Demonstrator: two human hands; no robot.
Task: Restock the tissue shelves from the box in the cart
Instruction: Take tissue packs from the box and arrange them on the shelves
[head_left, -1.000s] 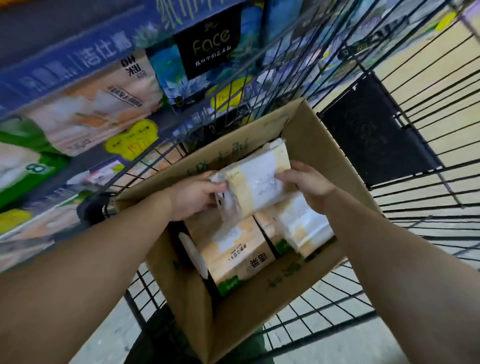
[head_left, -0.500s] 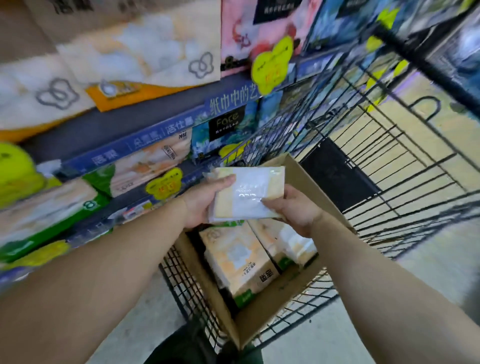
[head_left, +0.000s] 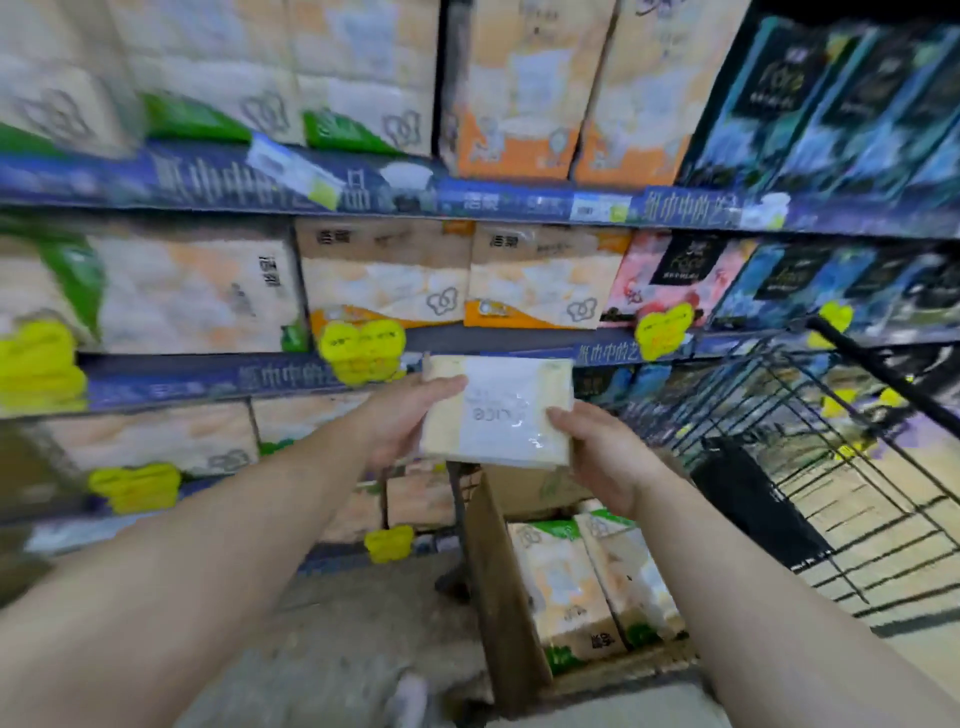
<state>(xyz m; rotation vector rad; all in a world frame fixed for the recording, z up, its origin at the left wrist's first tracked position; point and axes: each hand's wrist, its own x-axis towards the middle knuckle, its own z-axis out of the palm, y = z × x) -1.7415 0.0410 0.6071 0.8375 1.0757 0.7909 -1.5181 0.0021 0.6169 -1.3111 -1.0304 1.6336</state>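
A cream and white tissue pack (head_left: 498, 413) is held up in front of the shelves, above the box. My left hand (head_left: 402, 421) grips its left end, thumb on the top face. My right hand (head_left: 597, 449) grips its right end. Below, the open cardboard box (head_left: 501, 587) sits in the wire cart (head_left: 810, 415) with more tissue packs (head_left: 571, 587) lying inside. The shelves (head_left: 363, 369) behind the pack are filled with cream, orange and green tissue bundles (head_left: 384, 275).
Blue and black tissue packs (head_left: 810, 280) and a pink one (head_left: 660, 280) fill the shelves at the right. Yellow price tags (head_left: 361, 348) hang on the shelf edges. The cart's black handle bar (head_left: 883, 369) rises at the right. Grey floor (head_left: 332, 649) lies below.
Both hands have lifted the tissue pack out of the box and up toward the middle shelf. My view has swung up from the cart to the shelves.
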